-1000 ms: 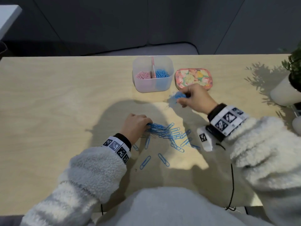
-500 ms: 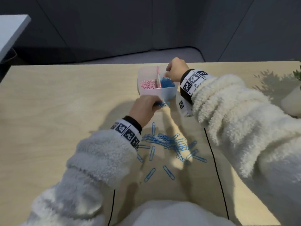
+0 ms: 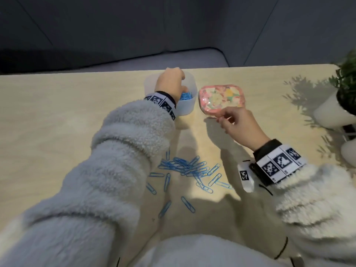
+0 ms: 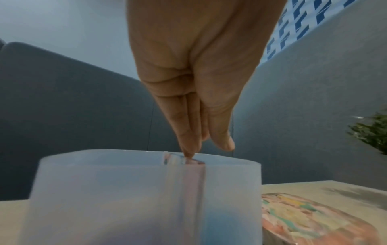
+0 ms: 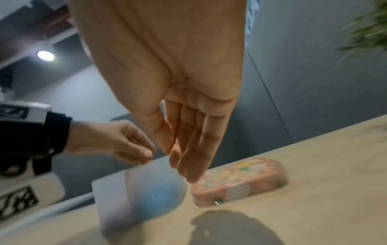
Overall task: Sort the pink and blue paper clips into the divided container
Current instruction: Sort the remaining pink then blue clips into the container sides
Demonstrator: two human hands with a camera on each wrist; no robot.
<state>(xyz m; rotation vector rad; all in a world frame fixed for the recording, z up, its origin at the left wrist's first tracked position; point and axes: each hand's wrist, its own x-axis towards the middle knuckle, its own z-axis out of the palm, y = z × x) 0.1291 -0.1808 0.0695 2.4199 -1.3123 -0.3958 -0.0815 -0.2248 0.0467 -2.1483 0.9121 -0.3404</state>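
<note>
A translucent divided container (image 3: 185,107) stands at the table's far middle, with blue paper clips (image 3: 186,96) showing in its right half. My left hand (image 3: 173,79) hovers over it and hides the left half. In the left wrist view its straight fingers (image 4: 188,132) point down at the pink divider (image 4: 194,182) and hold nothing. My right hand (image 3: 223,118) hangs empty near the floral tin, its fingers (image 5: 194,157) relaxed and straight. A pile of loose blue clips (image 3: 186,168) lies on the table nearer to me.
A pink floral tin (image 3: 221,97) sits just right of the container. A white plant pot (image 3: 331,112) stands at the right edge. Bare wood (image 3: 57,122) stretches left of the container.
My left hand carried blue clips up from the container's front to above it and now holds none. My right hand drew back from the container to beside the floral tin.
</note>
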